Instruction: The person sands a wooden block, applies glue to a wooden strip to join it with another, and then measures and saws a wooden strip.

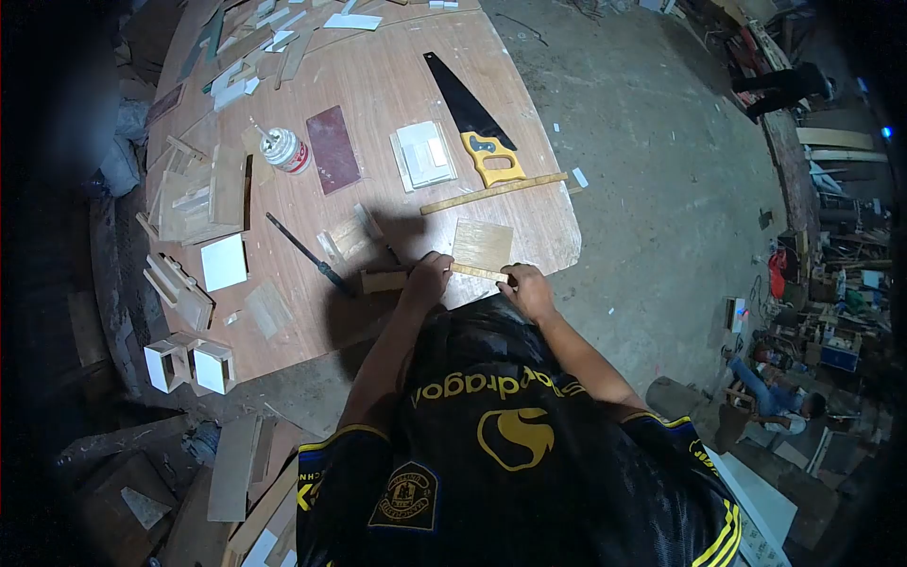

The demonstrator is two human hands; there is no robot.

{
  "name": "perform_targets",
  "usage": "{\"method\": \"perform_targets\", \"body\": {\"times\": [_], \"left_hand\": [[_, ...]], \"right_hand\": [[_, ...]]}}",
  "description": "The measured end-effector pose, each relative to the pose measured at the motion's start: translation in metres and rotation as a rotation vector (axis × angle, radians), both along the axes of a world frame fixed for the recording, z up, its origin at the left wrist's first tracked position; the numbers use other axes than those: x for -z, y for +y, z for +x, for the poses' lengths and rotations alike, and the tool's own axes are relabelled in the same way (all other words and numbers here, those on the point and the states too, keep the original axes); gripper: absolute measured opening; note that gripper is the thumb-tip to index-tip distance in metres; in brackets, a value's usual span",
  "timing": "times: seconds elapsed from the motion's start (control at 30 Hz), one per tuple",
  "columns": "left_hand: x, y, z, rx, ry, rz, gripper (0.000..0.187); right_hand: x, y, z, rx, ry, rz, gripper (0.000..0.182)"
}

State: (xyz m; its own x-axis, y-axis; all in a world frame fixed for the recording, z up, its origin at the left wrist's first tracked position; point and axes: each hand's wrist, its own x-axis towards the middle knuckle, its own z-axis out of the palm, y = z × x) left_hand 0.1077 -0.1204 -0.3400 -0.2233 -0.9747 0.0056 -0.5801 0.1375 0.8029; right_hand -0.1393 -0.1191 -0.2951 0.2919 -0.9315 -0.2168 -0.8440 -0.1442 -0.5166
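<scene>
My left hand [430, 278] is closed on the left end of a short, thin yellowish strip [477, 272], which may be a piece of wood or a measuring strip. The fingers of my right hand [530, 289] pinch its right end. The strip lies across the near side of a square thin wooden board [483, 244] by the table's front edge. Just left of my left hand is a small wooden block [384, 282]. A small wooden frame piece [351, 236] sits farther left, partly in shadow.
On the table [378, 90] lie a handsaw [470, 118], a longer yellowish strip [496, 193], white panels [424, 153], a reddish-brown sheet [333, 149], a dark rod-like tool [310, 255], a white jar [284, 149] and a wooden box [201, 198]. Other people are at the right.
</scene>
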Motion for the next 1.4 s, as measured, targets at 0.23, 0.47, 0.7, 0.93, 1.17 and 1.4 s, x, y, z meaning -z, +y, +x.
{"method": "perform_targets", "body": {"times": [0.23,0.47,0.7,0.93,1.17,1.4], "left_hand": [[0.0,0.0,-0.002,0.001,0.022,-0.053,0.016],[-0.002,-0.002,0.0,0.016,0.016,-0.055,0.014],[0.01,-0.003,0.002,0.072,0.016,-0.071,0.014],[0.005,-0.003,0.003,0.074,0.028,-0.07,0.016],[0.017,-0.002,0.005,0.126,-0.007,-0.112,0.016],[0.017,-0.003,0.006,0.191,-0.089,-0.191,0.012]], "right_hand": [[0.002,0.004,0.001,0.015,0.007,-0.088,0.028],[0.0,0.005,0.004,0.024,0.017,-0.114,0.026],[0.001,0.007,0.004,0.033,0.026,-0.122,0.022],[0.007,0.008,0.004,0.028,0.028,-0.178,0.02],[0.005,0.008,0.006,0.004,0.055,-0.185,0.019],[0.011,0.008,0.004,-0.008,0.046,-0.205,0.019]]}}
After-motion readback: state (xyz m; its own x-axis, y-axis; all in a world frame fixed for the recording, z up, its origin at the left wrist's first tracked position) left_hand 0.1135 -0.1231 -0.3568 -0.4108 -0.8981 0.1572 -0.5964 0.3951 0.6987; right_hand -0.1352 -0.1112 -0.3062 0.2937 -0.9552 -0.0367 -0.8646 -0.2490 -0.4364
